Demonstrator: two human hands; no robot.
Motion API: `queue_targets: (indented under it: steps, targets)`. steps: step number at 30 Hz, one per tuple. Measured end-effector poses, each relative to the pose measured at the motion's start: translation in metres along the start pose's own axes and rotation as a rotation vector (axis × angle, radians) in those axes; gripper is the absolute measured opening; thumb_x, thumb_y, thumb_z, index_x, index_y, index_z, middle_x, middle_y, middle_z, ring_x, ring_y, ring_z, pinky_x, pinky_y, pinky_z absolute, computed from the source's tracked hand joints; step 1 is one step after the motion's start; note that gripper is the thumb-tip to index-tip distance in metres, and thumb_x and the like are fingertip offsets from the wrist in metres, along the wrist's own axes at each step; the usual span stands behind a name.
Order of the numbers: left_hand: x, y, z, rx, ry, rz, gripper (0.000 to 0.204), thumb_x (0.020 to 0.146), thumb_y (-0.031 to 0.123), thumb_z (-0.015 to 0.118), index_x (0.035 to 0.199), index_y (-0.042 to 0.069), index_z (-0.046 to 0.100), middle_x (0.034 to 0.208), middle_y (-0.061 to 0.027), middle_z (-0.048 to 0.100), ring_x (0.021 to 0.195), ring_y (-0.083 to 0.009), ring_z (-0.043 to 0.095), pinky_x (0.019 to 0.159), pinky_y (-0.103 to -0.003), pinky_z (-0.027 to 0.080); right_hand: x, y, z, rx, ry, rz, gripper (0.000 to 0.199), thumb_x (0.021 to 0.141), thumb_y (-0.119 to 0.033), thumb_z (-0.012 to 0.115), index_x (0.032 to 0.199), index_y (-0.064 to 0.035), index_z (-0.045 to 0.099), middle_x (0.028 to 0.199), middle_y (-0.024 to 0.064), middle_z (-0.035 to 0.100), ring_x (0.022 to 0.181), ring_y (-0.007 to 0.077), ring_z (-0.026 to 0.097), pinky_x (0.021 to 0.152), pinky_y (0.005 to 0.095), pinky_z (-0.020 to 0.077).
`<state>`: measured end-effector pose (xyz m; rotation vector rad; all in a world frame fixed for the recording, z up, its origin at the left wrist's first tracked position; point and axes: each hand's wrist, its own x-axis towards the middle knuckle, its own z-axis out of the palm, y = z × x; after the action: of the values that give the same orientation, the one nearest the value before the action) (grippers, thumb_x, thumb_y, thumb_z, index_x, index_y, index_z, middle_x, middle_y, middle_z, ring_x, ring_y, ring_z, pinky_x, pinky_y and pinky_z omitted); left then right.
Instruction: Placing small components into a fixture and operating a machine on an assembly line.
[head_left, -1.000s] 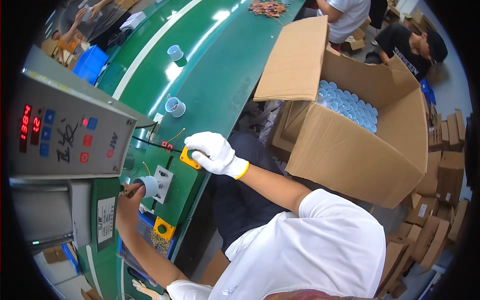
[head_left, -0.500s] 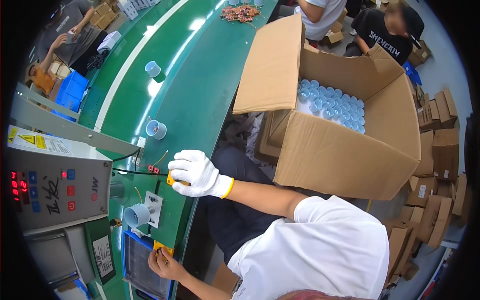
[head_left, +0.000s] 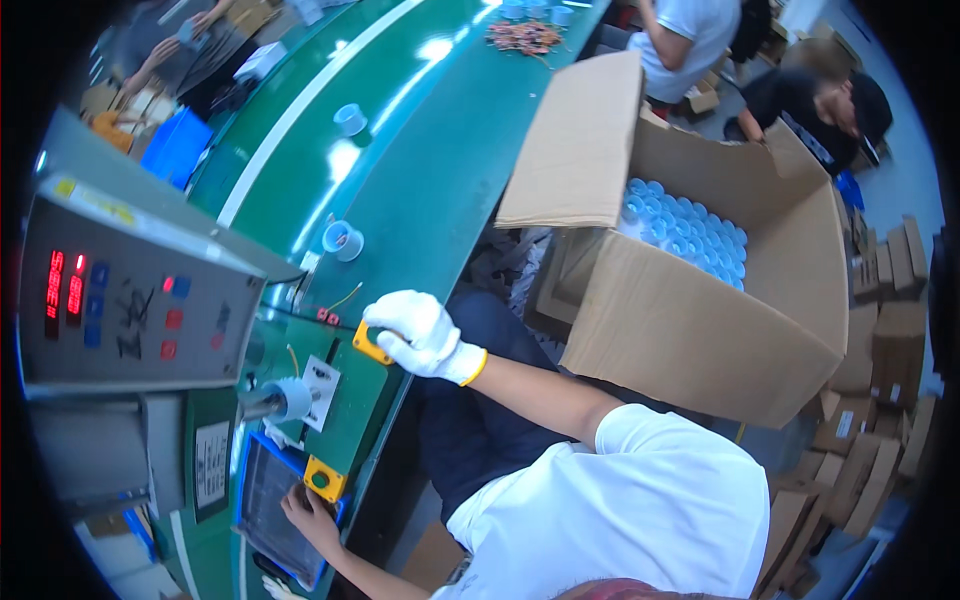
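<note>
My right hand [head_left: 418, 330], in a white knit glove, lies over a yellow button box [head_left: 368, 345] on the bench edge, its fingers bent and thumb apart. My bare left hand [head_left: 310, 515] is beside another yellow button box [head_left: 325, 480], whose green button shows. Its slightly bent, apart fingers are over a dark, blue-edged tray [head_left: 262, 495]; I see nothing in them. Between the hands, a light blue cup [head_left: 297, 397] lies sideways against an upright metal plate [head_left: 320, 392]. A metal cylinder [head_left: 258, 404] reaches into the cup's mouth.
A grey control unit [head_left: 140, 295] with red digits stands left. Blue cups [head_left: 350, 120] sit on the green conveyor [head_left: 240, 235], one with small parts inside [head_left: 343, 240]. An open carton [head_left: 700, 320] of cups is at right. Several people work at the far side.
The metal cylinder has entered the cup's mouth. My left hand has slipped off its button box toward the tray, and my right has shifted partly off its box. The whole view has shifted.
</note>
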<state>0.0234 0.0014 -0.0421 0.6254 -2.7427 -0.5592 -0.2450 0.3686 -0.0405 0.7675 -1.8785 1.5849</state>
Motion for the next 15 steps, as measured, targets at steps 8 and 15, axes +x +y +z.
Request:
queue_targets:
  steps: [8, 15]
  targets:
    - [-0.001, 0.030, -0.005, -0.104, -0.008, -0.073, 0.010, 0.100, 0.005, 0.057, 0.104, -0.001, 0.063, 0.091, -0.0163, 0.061, 0.083, -0.0288, 0.063, 0.078, -0.037, 0.051, -0.007, 0.008, 0.014, -0.117, -0.035, -0.034, 0.025, 0.093, -0.020, 0.065, 0.111, -0.0041, 0.072, 0.107, 0.0156, 0.074, 0.101, 0.0354, 0.070, 0.091, 0.0456, 0.0562]
    - [-0.003, 0.037, -0.003, -0.119, 0.105, -0.150, 0.014, 0.102, 0.012, 0.057, 0.102, -0.002, 0.059, 0.089, -0.0231, 0.062, 0.079, -0.0386, 0.060, 0.074, -0.041, 0.050, -0.014, 0.010, 0.020, 0.061, -0.041, 0.069, 0.024, 0.096, -0.012, 0.063, 0.115, 0.0002, 0.071, 0.113, 0.0184, 0.072, 0.105, 0.0338, 0.070, 0.095, 0.0420, 0.0549]
